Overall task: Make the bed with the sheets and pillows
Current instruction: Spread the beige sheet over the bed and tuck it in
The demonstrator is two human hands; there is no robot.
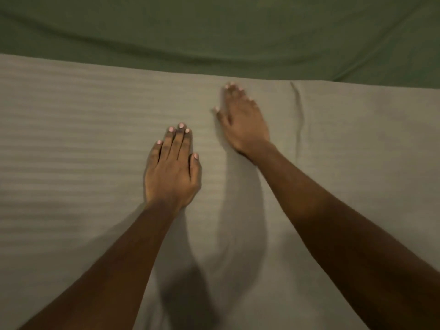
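Pale striped sheet (71, 139) laid wide across the bed, filling most of the view. Faint bands run across it, clearest on its left part. Past the striped sheet's far edge lies a green sheet (214, 32), with long shallow folds; the two cloths meet along that edge. Both hands are down on the striped sheet, palms to the cloth. Left hand (171, 170) is near the sheet's middle, fingers straight and side by side, thumb lying alongside, gripping nothing: a flat press only. Right hand (240, 122) is just beside it and nearer the sheet's far edge, short of the green. Its fingers are extended and slightly spread, and it also holds nothing. It is blurred, so finer finger detail is unreadable. The two hands are apart, not touching. On the striped sheet to the right of the right hand, one thin crease (300, 110) runs from close to the far edge toward the near side. Bare forearms (114, 258) cross the sheet's near part from the bottom corners. Soft shadows (190, 294) of the arms fall on the sheet between them.
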